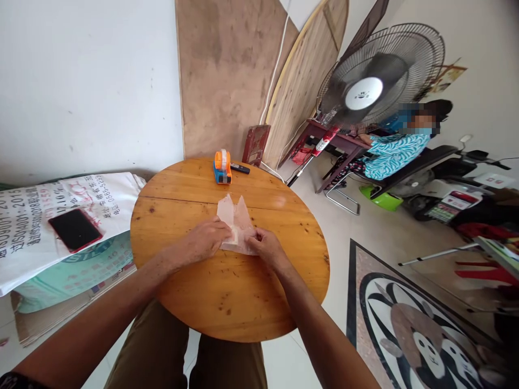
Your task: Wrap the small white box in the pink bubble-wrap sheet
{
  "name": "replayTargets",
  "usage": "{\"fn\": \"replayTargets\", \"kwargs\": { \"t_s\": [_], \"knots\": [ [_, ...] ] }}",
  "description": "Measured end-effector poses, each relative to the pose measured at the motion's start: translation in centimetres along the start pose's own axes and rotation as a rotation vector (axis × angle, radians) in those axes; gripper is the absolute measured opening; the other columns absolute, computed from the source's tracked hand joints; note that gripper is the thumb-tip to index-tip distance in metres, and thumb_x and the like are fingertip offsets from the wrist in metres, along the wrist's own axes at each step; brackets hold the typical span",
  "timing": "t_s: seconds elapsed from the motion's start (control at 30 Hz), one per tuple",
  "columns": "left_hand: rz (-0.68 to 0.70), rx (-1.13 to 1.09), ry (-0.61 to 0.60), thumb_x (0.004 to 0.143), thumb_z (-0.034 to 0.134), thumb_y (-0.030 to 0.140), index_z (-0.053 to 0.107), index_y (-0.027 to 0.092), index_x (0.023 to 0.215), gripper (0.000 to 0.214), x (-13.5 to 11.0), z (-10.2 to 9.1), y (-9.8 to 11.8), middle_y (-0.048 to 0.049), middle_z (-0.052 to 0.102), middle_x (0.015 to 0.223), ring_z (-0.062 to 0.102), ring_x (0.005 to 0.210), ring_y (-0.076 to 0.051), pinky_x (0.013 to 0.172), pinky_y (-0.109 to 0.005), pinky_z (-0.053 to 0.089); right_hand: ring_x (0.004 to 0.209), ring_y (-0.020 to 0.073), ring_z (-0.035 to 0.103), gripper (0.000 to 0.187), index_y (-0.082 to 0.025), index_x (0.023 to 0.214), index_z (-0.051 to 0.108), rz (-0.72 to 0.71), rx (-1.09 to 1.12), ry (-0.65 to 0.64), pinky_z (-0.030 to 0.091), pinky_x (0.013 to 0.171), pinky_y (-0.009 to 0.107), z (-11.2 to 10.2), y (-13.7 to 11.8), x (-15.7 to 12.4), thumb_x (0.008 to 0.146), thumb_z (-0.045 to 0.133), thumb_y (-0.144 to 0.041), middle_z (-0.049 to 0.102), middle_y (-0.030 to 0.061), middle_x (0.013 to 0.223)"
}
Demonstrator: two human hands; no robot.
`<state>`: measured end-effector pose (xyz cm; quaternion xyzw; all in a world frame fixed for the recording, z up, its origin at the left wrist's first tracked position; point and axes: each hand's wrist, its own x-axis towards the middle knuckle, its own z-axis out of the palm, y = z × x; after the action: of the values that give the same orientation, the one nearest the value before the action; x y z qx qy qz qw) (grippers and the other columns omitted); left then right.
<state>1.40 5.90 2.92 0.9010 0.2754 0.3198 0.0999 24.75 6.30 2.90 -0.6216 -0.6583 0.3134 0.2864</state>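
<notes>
"Starting with the biggest, seeing what?"

"Seeing a brown board (pixel 231 81) upright against the wall, then a round wooden worktop (pixel 227 297) in front."

"And next down?"

"Coming to a standing fan (pixel 364 93) well off to the right, past the worktop's edge, and to a printed white sack (pixel 115 202) close by on the left."

"On the worktop, finding what?"

"Finding a thin, pale, see-through sheet (pixel 243 221) near the middle, creased, with two peaks and a notch between along the far edge."

"Holding it how?"

"Gripping it from both sides: with the left hand (pixel 206 236), pressing bent fingers onto the left part; with the right hand (pixel 267 246), pinching the right edge between thumb and fingers."

"Going smaller still?"

"Spotting a red-edged phone (pixel 75 229) on the sack, dark screen up, well apart from both hands. Then, beyond the sheet, an orange-and-blue tape dispenser (pixel 223 168) near the worktop's far edge. Last, just right of that, a slim black object (pixel 240 168), too small to identify."
</notes>
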Motion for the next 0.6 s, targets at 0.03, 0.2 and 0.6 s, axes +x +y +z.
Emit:
{"fn": "replayTargets", "kwargs": {
  "t_s": [0.03, 0.2, 0.6],
  "knots": [
    [0.005, -0.007, 0.003, 0.087, 0.042, 0.003, 0.07, 0.017, 0.089, 0.031, 0.1, 0.0, 0.0, -0.0076, 0.069, 0.099, 0.059, 0.089, -0.019, 0.084, -0.032, 0.048, 0.054, 0.0101, 0.037, 0.022, -0.021, 0.057, 0.047, 0.002, -0.007, 0.012, 0.027, 0.049, 0.021, 0.1, 0.0, 0.0, 0.066, 0.057, -0.038, 0.042, -0.0054, 0.056],
    [0.013, 0.08, -0.044, 0.088, 0.044, 0.004, 0.069, 0.016, 0.086, 0.027, 0.7, -0.4, 0.6, -0.0082, 0.068, 0.094, 0.056, 0.089, -0.02, 0.082, -0.032, 0.048, 0.052, 0.0091, 0.033, 0.027, -0.022, 0.057, 0.042, 0.015, 0.074, 0.091, 0.025, 0.047, 0.021, 0.5, -1.2, -0.6, 0.066, 0.059, -0.041, 0.038, -0.0062, 0.054],
    [-0.039, 0.05, -0.007, 0.087, 0.051, 0.005, 0.069, 0.016, 0.096, 0.023, 0.3, 0.3, 0.5, -0.0068, 0.068, 0.102, 0.056, 0.095, -0.02, 0.087, -0.032, 0.048, 0.042, 0.0103, 0.047, 0.026, -0.02, 0.059, 0.054, 0.1, 0.269, -0.086, 0.034, 0.041, 0.022, 1.5, -7.3, -0.7, 0.071, 0.057, -0.042, 0.053, -0.0025, 0.049]
  ]
}}
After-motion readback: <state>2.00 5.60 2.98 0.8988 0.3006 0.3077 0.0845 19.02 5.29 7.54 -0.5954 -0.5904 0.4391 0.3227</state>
